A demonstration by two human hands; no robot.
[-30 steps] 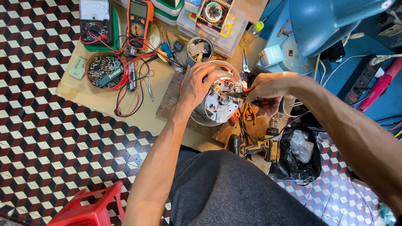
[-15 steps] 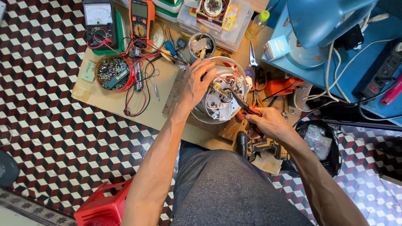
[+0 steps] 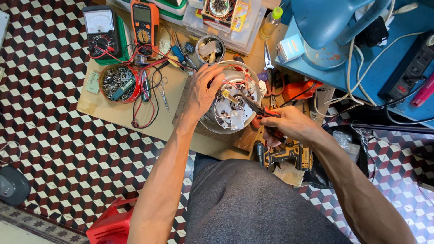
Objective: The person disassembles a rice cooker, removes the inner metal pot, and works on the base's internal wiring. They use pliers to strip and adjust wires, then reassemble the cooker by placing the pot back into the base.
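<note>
The round metal appliance base, turned underside up with its white wiring and small parts exposed, was set on a sheet of brown cardboard laid over the patterned tile floor, just in front of the seated person's knees. The left hand was spread over the base's left rim, fingers pressed down on it, apparently to keep it from turning while it was worked on. The right hand was closed around the red handles of a pair of long-nosed pliers, whose tips were pointed into the middle of the base; what was pinched at the tips could not be made out. A yellow and black cordless drill was lying just below the right hand, partly covered by it. A red round tin of screws, a black analogue meter and an orange digital multimeter were kept within reach on the left. The blue table at upper right was cut off by the frame.
</note>
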